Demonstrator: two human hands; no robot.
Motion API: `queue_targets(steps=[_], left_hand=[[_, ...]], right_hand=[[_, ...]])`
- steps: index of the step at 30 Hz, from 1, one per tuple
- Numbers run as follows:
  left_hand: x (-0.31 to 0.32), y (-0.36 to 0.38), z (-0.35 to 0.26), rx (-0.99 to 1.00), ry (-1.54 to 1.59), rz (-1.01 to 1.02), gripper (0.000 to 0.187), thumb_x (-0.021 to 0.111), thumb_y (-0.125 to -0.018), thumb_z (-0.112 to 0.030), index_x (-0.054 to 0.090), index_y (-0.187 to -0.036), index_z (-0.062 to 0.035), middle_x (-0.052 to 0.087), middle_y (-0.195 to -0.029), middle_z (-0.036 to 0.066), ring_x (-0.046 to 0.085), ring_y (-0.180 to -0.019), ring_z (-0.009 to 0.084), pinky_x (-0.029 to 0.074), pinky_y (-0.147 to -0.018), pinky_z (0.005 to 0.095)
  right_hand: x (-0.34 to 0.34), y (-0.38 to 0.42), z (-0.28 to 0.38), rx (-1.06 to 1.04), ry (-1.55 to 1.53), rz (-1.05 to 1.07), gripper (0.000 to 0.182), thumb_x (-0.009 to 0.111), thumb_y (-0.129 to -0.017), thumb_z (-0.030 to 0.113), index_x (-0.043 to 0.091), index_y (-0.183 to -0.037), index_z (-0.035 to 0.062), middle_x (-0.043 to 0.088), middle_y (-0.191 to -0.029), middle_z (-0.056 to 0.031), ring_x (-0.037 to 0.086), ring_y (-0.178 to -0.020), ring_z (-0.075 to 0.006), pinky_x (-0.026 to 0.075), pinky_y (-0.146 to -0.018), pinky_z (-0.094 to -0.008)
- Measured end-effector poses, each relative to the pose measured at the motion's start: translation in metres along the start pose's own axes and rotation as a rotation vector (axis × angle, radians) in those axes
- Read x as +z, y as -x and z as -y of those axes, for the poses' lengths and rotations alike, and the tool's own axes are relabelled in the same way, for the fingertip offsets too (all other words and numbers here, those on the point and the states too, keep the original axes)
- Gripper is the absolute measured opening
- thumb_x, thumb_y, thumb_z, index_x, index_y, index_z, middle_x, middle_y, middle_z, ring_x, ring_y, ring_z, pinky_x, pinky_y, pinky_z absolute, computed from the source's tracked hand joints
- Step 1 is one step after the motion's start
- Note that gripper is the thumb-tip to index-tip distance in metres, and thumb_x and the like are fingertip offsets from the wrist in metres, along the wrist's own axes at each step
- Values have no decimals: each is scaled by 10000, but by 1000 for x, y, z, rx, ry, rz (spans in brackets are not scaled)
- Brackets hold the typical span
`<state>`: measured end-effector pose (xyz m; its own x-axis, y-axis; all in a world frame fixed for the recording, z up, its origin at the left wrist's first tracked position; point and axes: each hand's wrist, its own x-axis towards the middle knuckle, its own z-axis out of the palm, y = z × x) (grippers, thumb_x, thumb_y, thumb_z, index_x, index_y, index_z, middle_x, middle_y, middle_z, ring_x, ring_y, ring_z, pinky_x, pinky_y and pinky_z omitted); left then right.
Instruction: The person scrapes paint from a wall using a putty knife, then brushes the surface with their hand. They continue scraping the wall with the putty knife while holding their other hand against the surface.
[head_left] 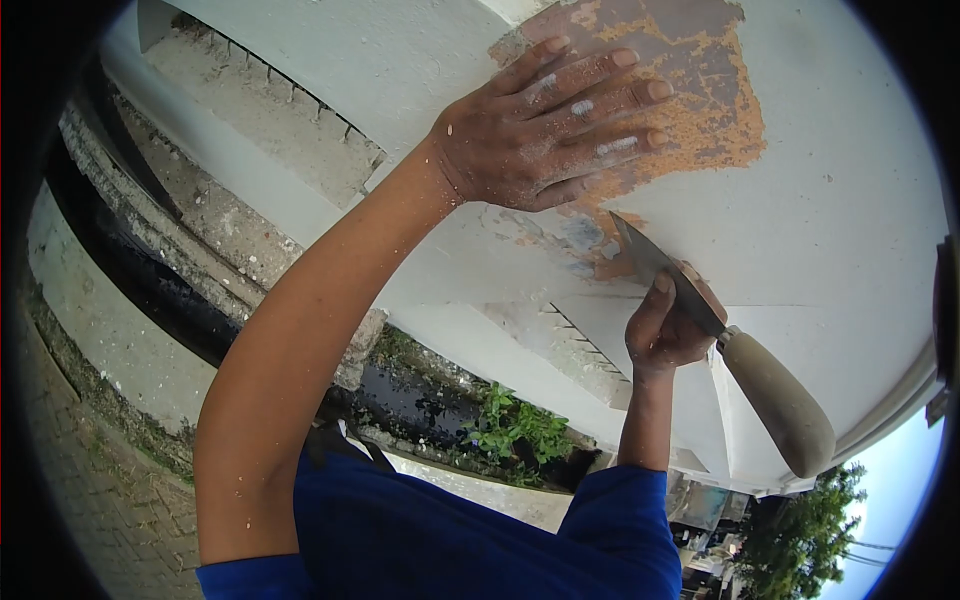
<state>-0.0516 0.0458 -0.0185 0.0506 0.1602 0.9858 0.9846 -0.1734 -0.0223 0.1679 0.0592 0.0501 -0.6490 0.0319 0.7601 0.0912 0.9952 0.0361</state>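
Note:
My left hand [550,130] lies flat against the white wall [850,220], fingers stretched out and flecked with white paint. Its fingertips rest over a large patch of bare, peeled surface [700,120], orange and grey-brown. Lower down, my right hand [675,320] grips a putty knife [775,395] by its metal blade, the thumb pressed on the flat of it. The blade's tip points up toward a smaller peeled spot [585,235] just below my left hand. Away from the wall, the worn wooden handle sticks out toward the lower right.
Recessed slots with short metal spikes [285,90] run along the wall. Below lies a drain channel [410,400] with dark water and a green plant [515,430]. Brick paving [120,480] is at lower left; a tree [800,540] stands at lower right.

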Motion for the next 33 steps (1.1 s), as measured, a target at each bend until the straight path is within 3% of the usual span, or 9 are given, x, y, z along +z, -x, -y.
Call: queue_targets(steps=[2, 10, 14, 16, 21, 22, 27, 30, 33], left_hand=[[-3, -1, 0, 7, 15, 9, 491, 449, -777, -424, 365, -1249, -313, 275, -1358, -39, 215, -1263, 172, 50, -1074, 406], [-5, 0, 2, 3, 16, 16, 520, 431, -774, -445, 331, -1269, -317, 264, -1363, -38, 216, -1263, 173, 60, -1073, 411], [-5, -1, 1, 29, 3, 27, 527, 425, -776, -433, 316, -1278, -318, 255, -1368, -34, 215, -1265, 182, 69, -1070, 418], [-4, 0, 3, 24, -8, 24, 528, 424, -774, -424, 316, -1280, -316, 255, -1368, -31, 216, -1265, 188, 72, -1069, 421], [-1, 0, 1, 2, -42, 1, 419, 422, -789, -431, 426, -1202, -358, 330, -1327, -49, 231, -1257, 175, 68, -1072, 399], [0, 0, 2, 3, -41, 2, 416, 420, -790, -428, 428, -1201, -357, 330, -1327, -49, 231, -1257, 175, 67, -1072, 398], [0, -1, 2, 30, -22, 1, 515, 431, -776, -418, 337, -1270, -308, 257, -1367, -29, 223, -1262, 193, 66, -1069, 430], [-4, 0, 3, 32, 7, 21, 502, 424, -784, -427, 343, -1265, -311, 256, -1367, -35, 215, -1264, 187, 62, -1070, 428], [-4, 0, 1, 24, -31, 55, 514, 430, -778, -443, 338, -1267, -315, 256, -1366, -41, 203, -1267, 184, 59, -1071, 428]], right_hand=[[-2, -5, 3, -85, 93, 114, 173, 498, -798, -46, 419, -950, -66, 546, -885, -171, 572, -772, -205, 478, -680, -283], [-1, -9, 4, -14, 58, 26, 222, 507, -783, -61, 411, -983, -65, 559, -838, -186, 581, -716, -220, 469, -636, -281], [7, -7, 4, -152, 92, 234, 215, 498, -787, -57, 405, -981, -66, 551, -844, -180, 573, -681, -216, 473, -604, -288], [3, 0, -3, -89, 49, 46, 229, 511, -780, -59, 414, -986, -45, 555, -857, -183, 572, -706, -215, 472, -640, -312], [-1, -2, -2, -129, 75, 114, 217, 503, -791, -53, 398, -981, -59, 549, -869, -174, 569, -723, -203, 474, -680, -316], [1, -1, -1, -23, -10, -19, 222, 510, -790, -50, 403, -984, -60, 556, -865, -168, 571, -734, -201, 472, -689, -304], [-7, 1, 1, -83, 130, 164, 199, 510, -799, -30, 410, -968, -60, 563, -847, -173, 574, -746, -199, 476, -691, -302], [6, 4, -4, -59, -79, -172, 188, 516, -791, -38, 412, -946, -61, 559, -846, -174, 570, -729, -190, 475, -665, -300], [-12, -1, -1, -71, 43, 55, 185, 520, -788, -36, 420, -943, -57, 553, -861, -178, 562, -748, -180, 467, -682, -282]])
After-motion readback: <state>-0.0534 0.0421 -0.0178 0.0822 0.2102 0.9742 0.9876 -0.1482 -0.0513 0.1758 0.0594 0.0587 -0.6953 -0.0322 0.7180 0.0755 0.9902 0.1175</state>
